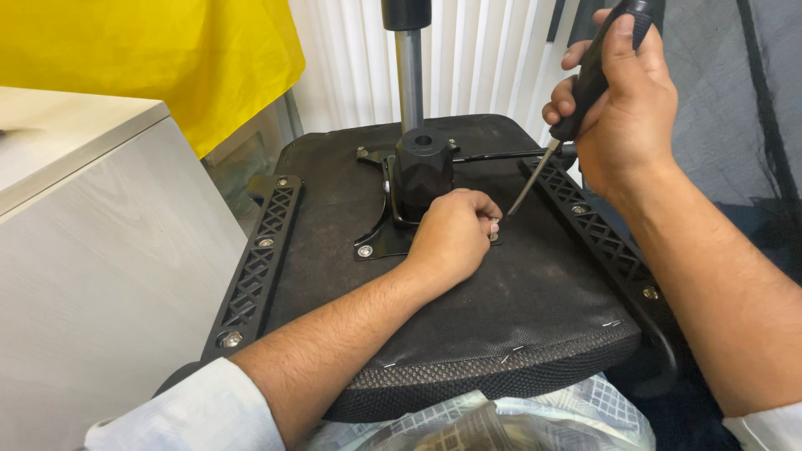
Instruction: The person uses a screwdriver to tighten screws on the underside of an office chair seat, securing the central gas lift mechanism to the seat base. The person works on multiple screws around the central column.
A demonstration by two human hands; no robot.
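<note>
An upturned black chair seat (510, 292) lies in front of me, its underside facing up. A black metal mounting plate with a round hub (422, 163) is bolted at its middle. My left hand (451, 238) rests on the plate's near right corner, fingertips pinched on a small screw (494, 225). My right hand (622, 104) grips a black-handled screwdriver (585, 83), held slanted with its tip just above and right of that screw. A bolt (365, 250) sits in the plate's near left corner.
Black lattice armrest brackets run along the seat's left (255, 267) and right (589, 221) sides. A metal pole (409, 75) rises behind the hub. A pale cabinet (100, 250) stands at left, yellow cloth (184, 58) above it.
</note>
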